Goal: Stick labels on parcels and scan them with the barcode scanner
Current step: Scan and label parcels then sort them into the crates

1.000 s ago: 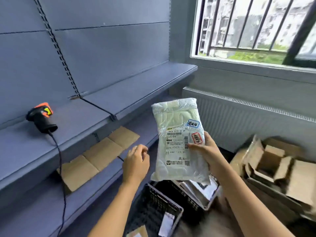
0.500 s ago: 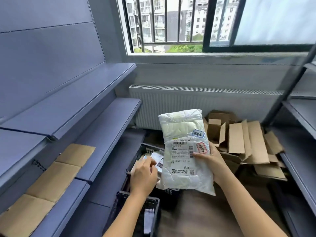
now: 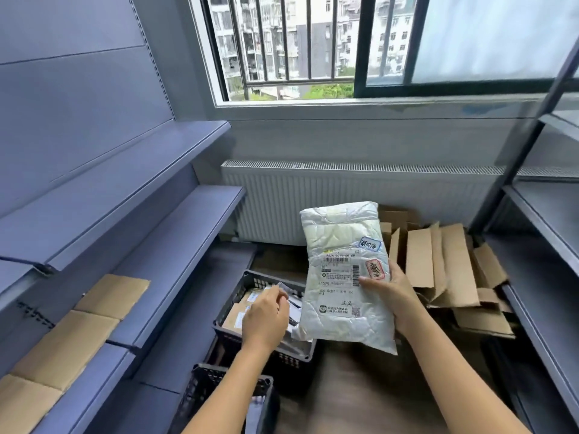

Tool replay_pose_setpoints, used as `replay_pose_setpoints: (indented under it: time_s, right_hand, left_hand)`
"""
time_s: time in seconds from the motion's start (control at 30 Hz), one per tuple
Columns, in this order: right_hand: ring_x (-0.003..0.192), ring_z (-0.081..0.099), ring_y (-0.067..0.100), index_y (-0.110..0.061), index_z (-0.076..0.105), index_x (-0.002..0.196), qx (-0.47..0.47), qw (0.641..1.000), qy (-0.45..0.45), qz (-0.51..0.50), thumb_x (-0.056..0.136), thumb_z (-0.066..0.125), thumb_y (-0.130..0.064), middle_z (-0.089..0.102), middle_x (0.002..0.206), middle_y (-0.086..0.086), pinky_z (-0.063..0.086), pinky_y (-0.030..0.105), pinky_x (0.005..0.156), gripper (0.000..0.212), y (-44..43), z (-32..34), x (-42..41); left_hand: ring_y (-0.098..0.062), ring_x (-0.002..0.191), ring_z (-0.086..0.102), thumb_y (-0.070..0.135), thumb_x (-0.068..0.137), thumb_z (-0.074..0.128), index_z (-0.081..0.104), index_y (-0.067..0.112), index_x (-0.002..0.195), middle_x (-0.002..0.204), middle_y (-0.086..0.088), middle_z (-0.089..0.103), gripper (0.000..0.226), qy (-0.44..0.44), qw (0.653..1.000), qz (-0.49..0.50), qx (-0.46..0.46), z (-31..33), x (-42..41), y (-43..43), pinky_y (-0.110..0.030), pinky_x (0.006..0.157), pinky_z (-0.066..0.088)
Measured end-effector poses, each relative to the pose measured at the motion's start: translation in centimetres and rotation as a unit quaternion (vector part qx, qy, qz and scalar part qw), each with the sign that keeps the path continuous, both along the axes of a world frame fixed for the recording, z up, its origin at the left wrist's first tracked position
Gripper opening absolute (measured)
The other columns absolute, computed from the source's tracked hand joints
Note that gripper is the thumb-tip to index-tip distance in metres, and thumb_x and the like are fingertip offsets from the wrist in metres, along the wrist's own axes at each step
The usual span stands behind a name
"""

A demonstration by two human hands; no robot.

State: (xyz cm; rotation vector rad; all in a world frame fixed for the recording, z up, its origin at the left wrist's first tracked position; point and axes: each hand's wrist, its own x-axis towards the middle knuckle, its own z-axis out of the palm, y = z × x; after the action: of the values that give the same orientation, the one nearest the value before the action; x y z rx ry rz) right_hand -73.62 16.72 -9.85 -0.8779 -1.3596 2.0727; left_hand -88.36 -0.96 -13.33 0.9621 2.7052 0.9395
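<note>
My right hand (image 3: 395, 296) grips a white plastic parcel (image 3: 338, 245) by its right edge, thumb on the front, and holds it upright above the floor. The parcel carries a printed shipping label (image 3: 336, 278) with barcodes, a blue sticker (image 3: 370, 244) and a red sticker (image 3: 375, 269). My left hand (image 3: 266, 317) hovers with loosely curled fingers over a black plastic crate (image 3: 250, 281) that holds several more parcels; nothing is in it. The barcode scanner is out of view.
Blue-grey shelves (image 3: 175, 233) run along the left, with flat cardboard sheets (image 3: 78, 327) on the lower one. A second black crate (image 3: 203, 383) stands nearer me. Flattened cardboard boxes (image 3: 445, 264) lie piled by the radiator (image 3: 360, 195). More shelving (image 3: 545, 233) rises at the right.
The view has swung right, away from the scanner on the left shelf, toward the window and crates. My left hand has lowered over the crate. The right hand keeps the parcel.
</note>
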Motion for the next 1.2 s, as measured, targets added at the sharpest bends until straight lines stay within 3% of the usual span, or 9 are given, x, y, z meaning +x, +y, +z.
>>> replay_pose_setpoints:
  time_s: [0.2, 0.33, 0.5, 0.67, 0.73, 0.8, 0.9, 1.07, 1.2]
  right_hand:
    - [0.102, 0.063, 0.041, -0.005, 0.046, 0.124, 0.050, 0.999, -0.002, 0.002, 0.074, 0.070, 0.010, 0.062, 0.115, 0.025, 0.054, 0.051, 0.087, 0.057, 9.8, 0.3, 0.8]
    - [0.100, 0.064, 0.039, -0.005, 0.046, 0.124, 0.039, 0.999, -0.013, 0.024, 0.075, 0.070, 0.010, 0.063, 0.114, 0.023, 0.056, 0.048, 0.083, 0.057, 14.3, -0.4, 0.0]
    - [0.102, 0.064, 0.042, -0.005, 0.047, 0.122, 0.014, 0.999, -0.016, 0.043, 0.076, 0.068, 0.010, 0.063, 0.114, 0.024, 0.054, 0.052, 0.086, 0.053, 16.5, -2.0, -1.8]
    - [0.098, 0.065, 0.039, -0.015, 0.052, 0.107, 0.005, 0.998, -0.025, 0.058, 0.077, 0.067, 0.011, 0.065, 0.109, 0.021, 0.055, 0.051, 0.084, 0.042, 18.5, -3.0, -6.3]
    - [0.098, 0.064, 0.040, -0.014, 0.051, 0.107, -0.001, 0.998, -0.028, 0.063, 0.078, 0.066, 0.012, 0.064, 0.110, 0.021, 0.054, 0.051, 0.084, 0.042, 19.3, -3.3, -8.6]
    - [0.097, 0.064, 0.039, -0.012, 0.050, 0.109, 0.006, 0.997, -0.032, 0.064, 0.078, 0.064, 0.013, 0.064, 0.110, 0.022, 0.056, 0.048, 0.081, 0.042, 20.0, -3.5, -10.8]
    - [0.086, 0.068, 0.031, -0.008, 0.049, 0.114, 0.007, 0.997, -0.034, 0.074, 0.075, 0.068, 0.013, 0.065, 0.104, 0.018, 0.060, 0.038, 0.066, 0.048, 21.4, -3.3, -15.1]
    - [0.095, 0.066, 0.034, -0.010, 0.047, 0.116, 0.022, 0.992, -0.068, 0.107, 0.075, 0.070, 0.008, 0.065, 0.107, 0.016, 0.060, 0.040, 0.071, 0.050, 22.6, -3.9, -21.7]
    - [0.088, 0.068, 0.029, -0.008, 0.048, 0.117, 0.025, 0.985, -0.090, 0.145, 0.081, 0.064, 0.010, 0.066, 0.105, 0.016, 0.060, 0.035, 0.067, 0.043, 21.9, -4.9, -25.8]
  left_hand:
    - [-0.017, 0.086, 0.055, 0.024, 0.096, 0.041, 0.057, 0.020, 0.093, 0.095, 0.006, 0.061, 0.017, 0.003, 1.000, -0.003, 0.014, 0.4, 1.7, 9.4, -0.029, 0.068, 0.041]
    - [-0.016, 0.086, 0.055, 0.027, 0.097, 0.041, 0.057, 0.020, 0.092, 0.094, 0.006, 0.061, 0.018, -0.009, 0.999, 0.018, 0.030, -0.3, 2.0, 13.4, -0.030, 0.070, 0.043]
    - [-0.014, 0.086, 0.057, 0.040, 0.097, 0.039, 0.057, 0.022, 0.094, 0.094, 0.008, 0.062, 0.026, -0.038, 0.999, 0.027, -0.011, -1.1, 1.1, 15.2, -0.028, 0.067, 0.041]
    - [-0.012, 0.086, 0.059, 0.048, 0.095, 0.038, 0.057, 0.026, 0.091, 0.091, 0.011, 0.064, 0.030, -0.084, 0.995, 0.039, -0.028, -1.9, -2.2, 17.3, -0.030, 0.072, 0.047]
    - [-0.011, 0.079, 0.059, 0.053, 0.092, 0.039, 0.056, 0.024, 0.084, 0.083, 0.010, 0.063, 0.035, -0.138, 0.990, 0.028, -0.010, -2.3, -3.9, 18.5, -0.030, 0.068, 0.047]
    - [-0.006, 0.065, 0.056, 0.058, 0.087, 0.044, 0.055, 0.018, 0.075, 0.071, 0.008, 0.058, 0.043, -0.250, 0.966, 0.030, 0.055, -2.4, -5.6, 19.8, -0.024, 0.059, 0.043]
    - [0.009, 0.052, 0.055, 0.034, 0.095, 0.053, 0.055, 0.020, 0.075, 0.070, 0.009, 0.057, 0.025, -0.370, 0.921, 0.031, 0.117, -2.7, -9.0, 22.0, -0.009, 0.050, 0.039]
    - [0.001, 0.065, 0.057, 0.029, 0.095, 0.053, 0.059, 0.017, 0.083, 0.078, 0.008, 0.061, 0.018, -0.380, 0.913, 0.062, 0.137, -4.0, -14.6, 22.6, -0.009, 0.054, 0.042]
    - [-0.014, 0.082, 0.060, 0.037, 0.092, 0.056, 0.063, 0.004, 0.103, 0.098, -0.008, 0.068, 0.036, -0.383, 0.906, 0.108, 0.142, -4.4, -17.6, 21.2, -0.025, 0.070, 0.049]
